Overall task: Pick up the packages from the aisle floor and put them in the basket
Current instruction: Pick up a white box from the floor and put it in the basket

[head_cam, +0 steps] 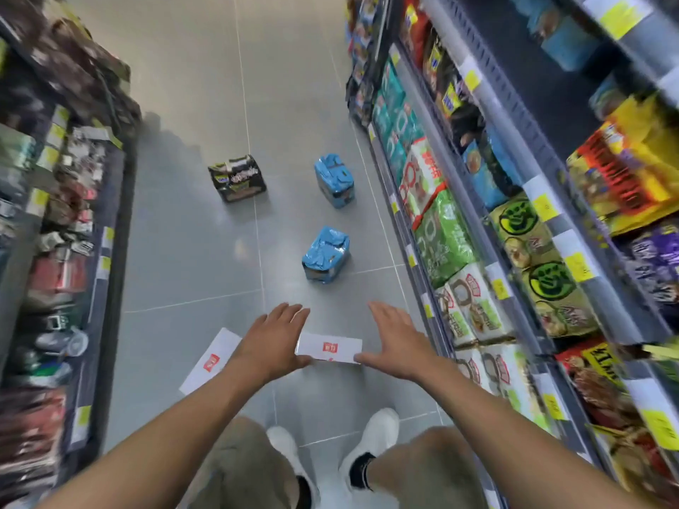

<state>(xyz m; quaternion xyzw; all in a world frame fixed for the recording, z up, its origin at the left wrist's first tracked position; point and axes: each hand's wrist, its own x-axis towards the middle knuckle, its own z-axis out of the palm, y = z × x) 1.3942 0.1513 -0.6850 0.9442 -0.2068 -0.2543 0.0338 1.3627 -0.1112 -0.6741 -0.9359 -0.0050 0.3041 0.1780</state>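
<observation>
Wrap crinkles on two blue packages (326,255) and black package (237,178).

blue packages (326,254), black package (237,178), upright, apart

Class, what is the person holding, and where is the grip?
Cannot tell: the open left hand and right hand flank the short ends of the white box.

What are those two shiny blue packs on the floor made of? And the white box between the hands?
The nearer blue pack and the farther blue pack look like thin glossy plastic film: crinkled, with bright glints. The white box is probably matte cardboard: flat faces, straight edges, no shine.
</observation>
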